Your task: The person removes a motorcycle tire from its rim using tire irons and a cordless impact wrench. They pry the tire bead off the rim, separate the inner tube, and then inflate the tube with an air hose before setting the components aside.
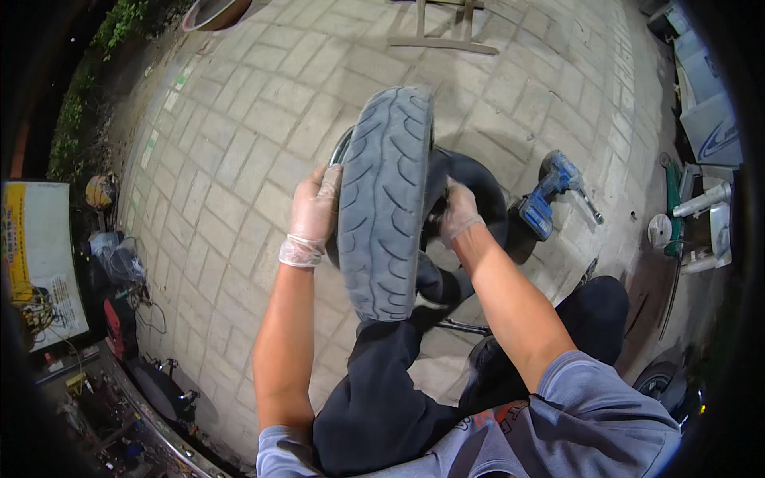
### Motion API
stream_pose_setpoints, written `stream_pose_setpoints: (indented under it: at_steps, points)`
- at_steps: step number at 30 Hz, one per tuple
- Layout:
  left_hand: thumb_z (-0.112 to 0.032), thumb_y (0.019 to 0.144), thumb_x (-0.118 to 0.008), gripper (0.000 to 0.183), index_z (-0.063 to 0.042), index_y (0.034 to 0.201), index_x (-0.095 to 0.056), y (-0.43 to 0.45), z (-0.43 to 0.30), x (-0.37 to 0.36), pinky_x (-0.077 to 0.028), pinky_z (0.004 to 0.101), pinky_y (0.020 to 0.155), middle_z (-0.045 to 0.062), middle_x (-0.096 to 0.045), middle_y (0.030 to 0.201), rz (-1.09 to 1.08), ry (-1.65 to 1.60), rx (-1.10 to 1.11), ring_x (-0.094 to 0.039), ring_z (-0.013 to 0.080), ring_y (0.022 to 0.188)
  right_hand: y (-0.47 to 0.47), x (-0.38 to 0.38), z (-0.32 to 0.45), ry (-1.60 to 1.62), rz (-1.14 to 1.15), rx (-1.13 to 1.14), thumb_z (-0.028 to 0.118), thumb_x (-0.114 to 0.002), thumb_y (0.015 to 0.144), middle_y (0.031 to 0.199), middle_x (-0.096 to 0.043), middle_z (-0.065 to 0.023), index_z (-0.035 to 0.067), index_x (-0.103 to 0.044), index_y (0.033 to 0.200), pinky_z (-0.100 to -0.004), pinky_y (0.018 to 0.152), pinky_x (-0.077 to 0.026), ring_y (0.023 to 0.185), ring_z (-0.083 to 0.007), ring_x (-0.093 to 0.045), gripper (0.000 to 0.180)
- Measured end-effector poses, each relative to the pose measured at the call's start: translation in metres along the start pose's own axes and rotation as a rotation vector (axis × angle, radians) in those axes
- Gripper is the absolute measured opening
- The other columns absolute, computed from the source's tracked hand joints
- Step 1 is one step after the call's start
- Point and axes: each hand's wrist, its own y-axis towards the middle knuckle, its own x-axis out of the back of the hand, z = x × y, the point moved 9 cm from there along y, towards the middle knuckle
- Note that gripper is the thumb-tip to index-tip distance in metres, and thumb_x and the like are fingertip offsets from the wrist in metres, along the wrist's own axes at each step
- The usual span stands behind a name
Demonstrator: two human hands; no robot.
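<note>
A worn rubber tyre (385, 209) stands on edge in front of me, its tread facing up towards me. My left hand (314, 209), in a clear thin glove, grips its left side, beside a curved rim edge (342, 146). On the right, my right hand (460, 209), also gloved, reaches in beside the tyre with its fingers curled. What those fingers hold is hidden in shadow. Behind that hand curves a black rubber ring (493, 194), partly covered by the tyre. The tyre's lower end is close to my dark trouser leg (382, 352).
A blue cordless impact wrench (550, 194) with a socket lies on the paving to the right. Wooden stool legs (442, 43) and a basin (215, 13) stand ahead. Cluttered parts and tools (125, 430) fill the lower left. White boxes (711, 125) line the right.
</note>
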Motion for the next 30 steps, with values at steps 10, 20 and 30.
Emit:
stream_pose_setpoints:
  at_steps: [10,20,30]
  points:
    - [-0.061,0.093,-0.048,0.081,0.007,0.136,-0.045,-0.006,-0.018,0.062,-0.043,0.0342,0.101,0.014,-0.059,0.125,0.105,-0.527,0.191,-0.056,0.0215,0.115,-0.031,0.029,0.12,0.238,0.197,0.303,0.046,-0.049,0.098,0.101,-0.056,0.0,0.023,-0.056,0.096,-0.0476,0.087,-0.04,0.097,-0.0213,-0.051,0.024]
    - [-0.035,0.08,-0.075,0.076,0.011,0.132,-0.045,0.033,0.003,0.154,-0.049,0.0308,0.088,0.017,-0.06,0.118,-0.226,0.075,0.226,-0.06,0.0218,0.103,-0.102,-0.047,0.149,0.451,0.644,0.252,0.038,-0.038,0.101,0.119,-0.064,-0.0088,0.012,-0.059,0.117,-0.0496,0.104,-0.04,0.11,-0.0299,-0.059,0.037]
    - [-0.031,0.084,-0.068,0.052,0.003,0.123,-0.059,0.116,0.016,0.16,-0.048,0.0298,0.086,0.01,-0.065,0.109,-0.094,0.093,0.227,-0.061,0.0186,0.097,-0.152,-0.015,0.207,0.222,1.072,0.386,0.033,-0.056,0.093,0.097,-0.065,-0.0023,0.007,-0.06,0.105,-0.0414,0.101,-0.039,0.095,-0.0173,-0.06,0.029]
